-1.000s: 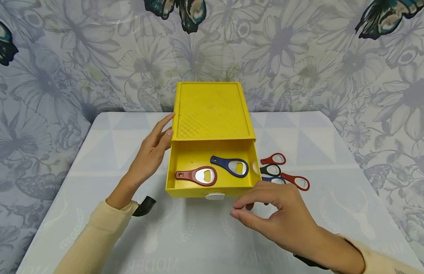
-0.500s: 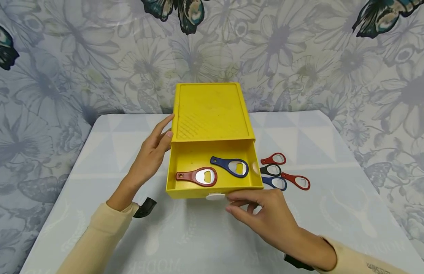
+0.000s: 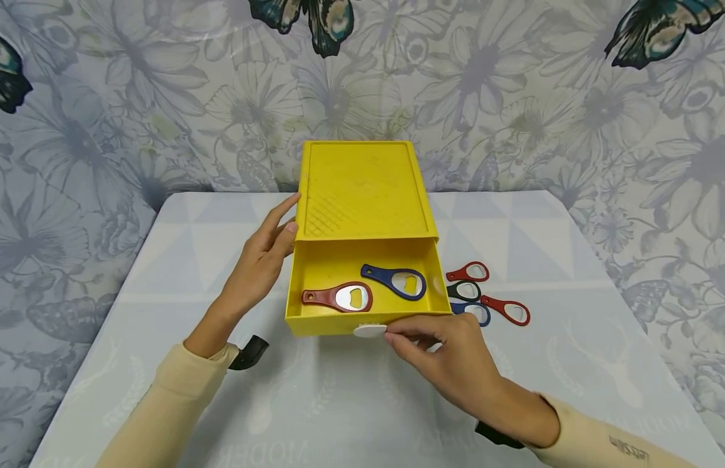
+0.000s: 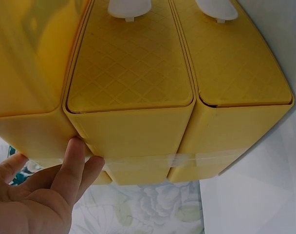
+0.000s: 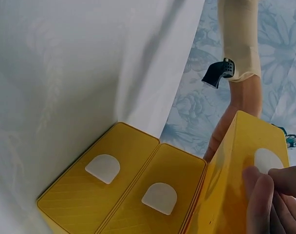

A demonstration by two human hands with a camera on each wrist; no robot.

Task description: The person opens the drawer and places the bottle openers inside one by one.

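A yellow drawer cabinet (image 3: 365, 185) stands at the middle of the table with its top drawer (image 3: 324, 324) pulled out. Inside lie a red-brown bottle opener (image 3: 321, 297) and a blue bottle opener (image 3: 381, 275). At the drawer's front, my right hand (image 3: 456, 354) pinches the white handle (image 3: 370, 331) between thumb and fingers; the right wrist view shows the fingertips at the handle (image 5: 268, 158). My left hand (image 3: 251, 266) rests against the cabinet's left side. In the left wrist view, the left fingers (image 4: 70, 168) are extended and touch the yellow wall.
Several more bottle openers lie right of the drawer, among them a red one (image 3: 508, 311) and a black one (image 3: 464, 290). Two lower drawers (image 4: 131, 73) are closed, each with a white handle. A flower-patterned wall covering (image 3: 514, 117) rises behind the table (image 3: 222, 416).
My right hand has moved left from the drawer's right corner and taken hold of the white handle. The drawer front has shifted slightly inward. My left hand stays against the cabinet.
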